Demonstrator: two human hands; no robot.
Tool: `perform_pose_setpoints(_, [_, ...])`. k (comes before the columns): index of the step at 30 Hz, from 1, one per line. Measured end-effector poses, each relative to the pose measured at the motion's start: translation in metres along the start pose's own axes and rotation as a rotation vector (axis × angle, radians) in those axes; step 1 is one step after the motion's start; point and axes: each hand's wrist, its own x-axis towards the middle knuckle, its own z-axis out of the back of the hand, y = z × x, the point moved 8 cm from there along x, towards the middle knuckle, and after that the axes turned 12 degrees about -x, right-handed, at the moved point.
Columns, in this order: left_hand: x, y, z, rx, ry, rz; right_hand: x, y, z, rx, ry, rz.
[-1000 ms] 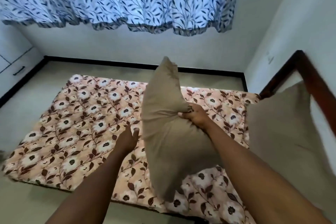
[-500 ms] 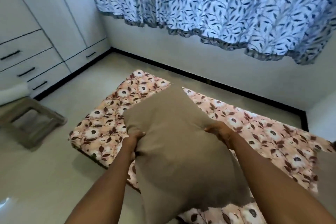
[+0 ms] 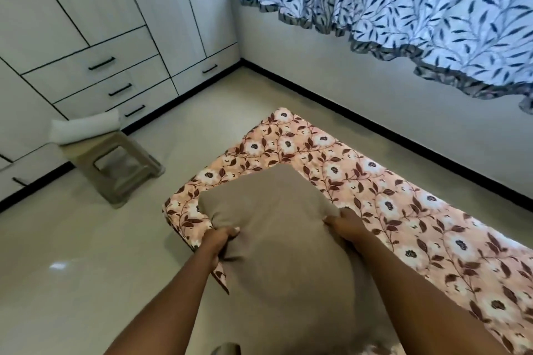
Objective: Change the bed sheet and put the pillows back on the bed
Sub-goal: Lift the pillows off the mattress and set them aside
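A brown pillow (image 3: 285, 242) is held between both hands above the near left end of the floor mattress. The mattress (image 3: 403, 210) lies on the floor along the wall and wears a pink sheet with white flowers and brown leaves. My left hand (image 3: 220, 239) grips the pillow's left edge, bunching the fabric. My right hand (image 3: 344, 225) holds its right edge, fingers partly hidden behind the cloth. The pillow's far corner hangs over the sheet; whether it touches is unclear.
A beige plastic stool (image 3: 115, 167) stands on the tiled floor at left with a folded white cloth (image 3: 83, 127) on top. White wardrobe drawers (image 3: 95, 72) line the left wall. A blue leaf-print curtain (image 3: 403, 0) hangs over the far wall.
The view has swung left toward the mattress's end near the wardrobe. My left hand took hold of the pillow, which went from upright to flat and moved down toward the sheet.
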Motion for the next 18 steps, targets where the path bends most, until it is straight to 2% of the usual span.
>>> perform_pose_setpoints(9, [0.117,-0.049,-0.004,-0.035,0.054,0.158,0.138,0.11,-0.02,-0.348,-0.088,0.042])
perform_pose_setpoints(18, [0.277,-0.14,-0.058,-0.091,0.154,0.197,0.302,0.223,-0.01,-0.474,-0.206,-0.01])
